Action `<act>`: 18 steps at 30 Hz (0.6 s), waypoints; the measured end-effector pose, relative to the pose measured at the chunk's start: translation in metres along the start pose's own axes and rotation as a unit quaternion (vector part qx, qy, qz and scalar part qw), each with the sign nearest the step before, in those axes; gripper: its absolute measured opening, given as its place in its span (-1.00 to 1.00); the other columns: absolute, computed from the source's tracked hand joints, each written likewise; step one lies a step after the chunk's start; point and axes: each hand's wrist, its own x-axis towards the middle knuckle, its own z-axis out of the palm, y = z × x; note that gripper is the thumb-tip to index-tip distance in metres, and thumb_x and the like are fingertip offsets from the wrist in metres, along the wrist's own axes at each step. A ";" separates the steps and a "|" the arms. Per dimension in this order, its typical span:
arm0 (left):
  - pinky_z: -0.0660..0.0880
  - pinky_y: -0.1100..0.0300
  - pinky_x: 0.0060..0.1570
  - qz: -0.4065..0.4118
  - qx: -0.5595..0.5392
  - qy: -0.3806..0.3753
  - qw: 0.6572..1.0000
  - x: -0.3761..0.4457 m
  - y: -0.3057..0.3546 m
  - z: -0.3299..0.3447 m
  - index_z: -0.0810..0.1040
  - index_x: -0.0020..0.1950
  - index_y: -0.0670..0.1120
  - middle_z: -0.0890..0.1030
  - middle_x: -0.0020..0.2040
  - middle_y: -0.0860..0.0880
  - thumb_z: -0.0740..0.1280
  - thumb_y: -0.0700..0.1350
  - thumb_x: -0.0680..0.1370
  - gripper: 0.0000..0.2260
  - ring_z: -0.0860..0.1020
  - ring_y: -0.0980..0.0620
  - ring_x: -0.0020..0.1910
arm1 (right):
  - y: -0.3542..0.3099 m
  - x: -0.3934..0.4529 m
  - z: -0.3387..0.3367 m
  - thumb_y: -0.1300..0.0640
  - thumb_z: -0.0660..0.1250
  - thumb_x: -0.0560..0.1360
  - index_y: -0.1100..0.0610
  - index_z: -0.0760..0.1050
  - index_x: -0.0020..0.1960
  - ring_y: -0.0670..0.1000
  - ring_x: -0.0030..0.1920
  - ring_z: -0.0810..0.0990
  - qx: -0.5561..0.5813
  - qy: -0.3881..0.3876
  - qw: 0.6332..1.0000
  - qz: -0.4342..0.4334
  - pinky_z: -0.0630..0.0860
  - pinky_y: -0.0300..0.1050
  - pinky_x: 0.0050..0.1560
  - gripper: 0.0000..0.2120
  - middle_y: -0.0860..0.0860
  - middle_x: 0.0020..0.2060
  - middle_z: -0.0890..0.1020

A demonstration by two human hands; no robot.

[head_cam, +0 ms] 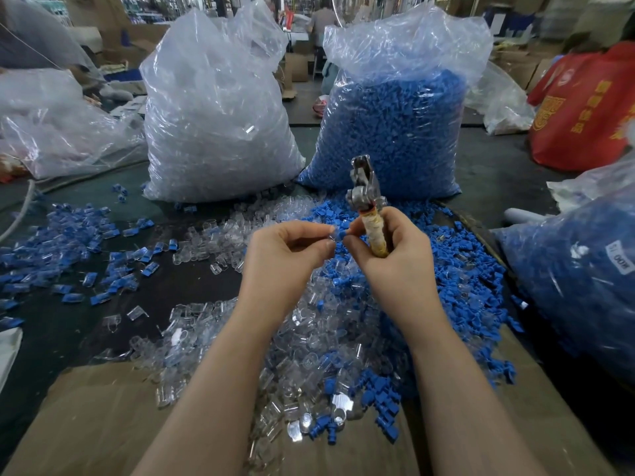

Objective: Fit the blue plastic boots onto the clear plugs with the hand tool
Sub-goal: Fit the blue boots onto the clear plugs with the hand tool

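My left hand [290, 250] pinches a small clear plug [331, 231] between thumb and forefinger. My right hand [395, 255] grips the hand tool [366, 197] by its tape-wrapped handle, metal head pointing up, and its thumb and forefinger also pinch a blue boot [342, 234]. Plug and boot meet between the two hands, above a mixed heap of loose clear plugs [309, 338] and blue boots [457, 269].
A big bag of clear plugs [220, 132] and a big bag of blue boots [395, 132] stand behind the heap. Fitted blue-and-clear pieces [79, 249] lie scattered at left. Another bag of blue parts [580, 280] sits at right. Cardboard [103, 417] covers the near table.
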 end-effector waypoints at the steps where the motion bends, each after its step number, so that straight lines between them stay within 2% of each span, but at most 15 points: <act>1: 0.62 0.23 -0.08 -0.002 -0.004 -0.003 1.000 0.000 0.000 0.000 0.69 -0.07 0.00 0.73 -0.19 0.00 0.49 -0.29 0.45 -0.81 0.70 0.07 -0.16 | 0.000 0.000 0.000 0.21 0.45 0.49 0.10 0.52 -0.11 0.07 -0.24 0.54 -0.001 0.000 1.000 -0.001 0.53 -0.01 -0.19 -0.89 0.04 -0.27 0.59; 8: 0.57 0.34 -0.14 -0.015 -0.010 -0.024 1.000 0.001 0.003 -0.003 0.70 -0.05 -0.01 0.73 -0.19 0.02 0.52 -0.25 0.43 -0.83 0.69 0.12 -0.16 | -0.002 0.000 0.001 0.22 0.46 0.48 0.02 0.51 -0.11 0.01 -0.23 0.59 -0.029 0.004 1.000 -0.012 0.56 -0.06 -0.18 -0.84 0.02 -0.26 0.61; 18: 0.59 0.29 -0.09 -0.022 -0.011 -0.021 0.999 0.001 0.003 -0.002 0.71 0.01 -0.11 0.73 -0.15 -0.03 0.50 -0.25 0.44 -0.83 0.69 0.09 -0.13 | -0.003 -0.002 0.001 0.18 0.46 0.48 -0.03 0.50 -0.13 -0.05 -0.25 0.59 -0.047 -0.014 0.999 -0.013 0.57 -0.03 -0.20 -0.83 -0.05 -0.26 0.62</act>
